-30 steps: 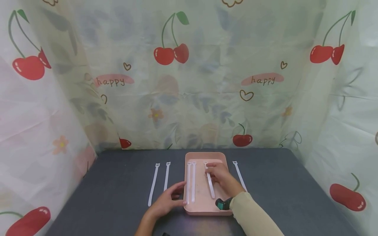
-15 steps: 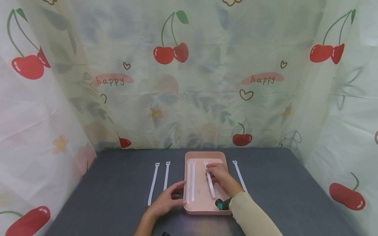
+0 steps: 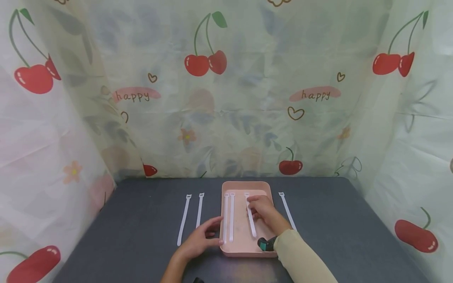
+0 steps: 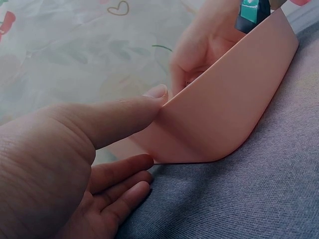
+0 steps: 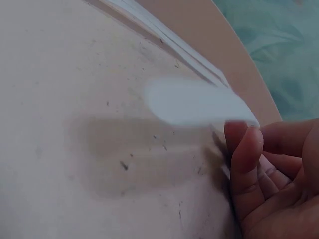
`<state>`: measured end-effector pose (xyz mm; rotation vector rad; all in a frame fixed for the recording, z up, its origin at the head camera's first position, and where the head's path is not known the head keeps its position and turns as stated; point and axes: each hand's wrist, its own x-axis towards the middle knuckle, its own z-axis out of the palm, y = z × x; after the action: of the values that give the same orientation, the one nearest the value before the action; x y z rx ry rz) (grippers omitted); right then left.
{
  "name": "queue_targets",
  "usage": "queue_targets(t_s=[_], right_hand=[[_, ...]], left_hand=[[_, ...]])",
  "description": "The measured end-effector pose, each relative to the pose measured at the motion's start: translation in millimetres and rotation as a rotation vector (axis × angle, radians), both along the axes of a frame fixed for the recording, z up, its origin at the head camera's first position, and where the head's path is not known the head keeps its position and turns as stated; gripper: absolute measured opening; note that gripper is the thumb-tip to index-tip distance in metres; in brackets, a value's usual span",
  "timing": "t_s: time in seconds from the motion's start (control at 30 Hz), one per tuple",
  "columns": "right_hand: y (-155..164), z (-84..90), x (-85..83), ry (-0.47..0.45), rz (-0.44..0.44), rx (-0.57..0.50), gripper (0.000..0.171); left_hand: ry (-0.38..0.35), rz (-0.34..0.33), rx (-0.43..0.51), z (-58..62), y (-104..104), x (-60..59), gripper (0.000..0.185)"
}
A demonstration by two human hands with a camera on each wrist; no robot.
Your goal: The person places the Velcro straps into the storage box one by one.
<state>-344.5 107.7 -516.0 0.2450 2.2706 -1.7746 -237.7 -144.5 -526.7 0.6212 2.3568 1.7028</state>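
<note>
Three white cable ties lie inside the pink tray (image 3: pixel 263 188) on the dark grey counter (image 3: pixel 141 220): a pair of ties (image 3: pixel 229 216) side by side along the tray's left wall, and a third tie (image 3: pixel 250 218) nearer the middle, slightly slanted. The right hand (image 3: pixel 261 207) rests over the upper part of this third tie with its fingers curled around it, pinching it near the head end. In the right wrist view the tie's tip (image 5: pixel 197 103) shows as a blurred white strip just above the tray floor (image 5: pixel 75 124), with the fingertips (image 5: pixel 242 149) at its end.

The left hand (image 3: pixel 201 239) lies on the counter at the tray's left front corner, fingers relaxed and loosely spread, grasping nothing. In the left wrist view its thumb (image 4: pixel 124 112) touches the tray's outer wall (image 4: pixel 229 104), while the other fingers (image 4: pixel 122 181) rest on the counter beside the tray's base.

Outside the tray, two more ties (image 3: pixel 191 216) lie parallel on the counter to the left, and a single tie (image 3: pixel 286 210) lies to the right, just beside the right forearm. A cherry-printed curtain (image 3: pixel 226 86) hangs behind and at both sides.
</note>
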Motion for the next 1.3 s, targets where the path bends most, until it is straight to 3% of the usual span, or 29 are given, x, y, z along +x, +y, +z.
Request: queue_targets(t_s=[0.37, 0.73, 1.3], right_hand=[[-3.4, 1.4, -0.6, 0.012, 0.02, 0.069, 0.037], [-11.2, 2.4, 0.5, 0.073, 0.039, 0.22, 0.037], [-19.5, 8.4, 4.3, 0.131, 0.141, 0.382, 0.055]], left_hand=[[0.009, -0.006, 0.01, 1.4, 0.1, -0.2, 0.069], [0.018, -0.013, 0.009, 3.2, -0.1, 2.1, 0.069], [-0.006, -0.008, 0.001, 0.4, -1.0, 0.4, 0.069]])
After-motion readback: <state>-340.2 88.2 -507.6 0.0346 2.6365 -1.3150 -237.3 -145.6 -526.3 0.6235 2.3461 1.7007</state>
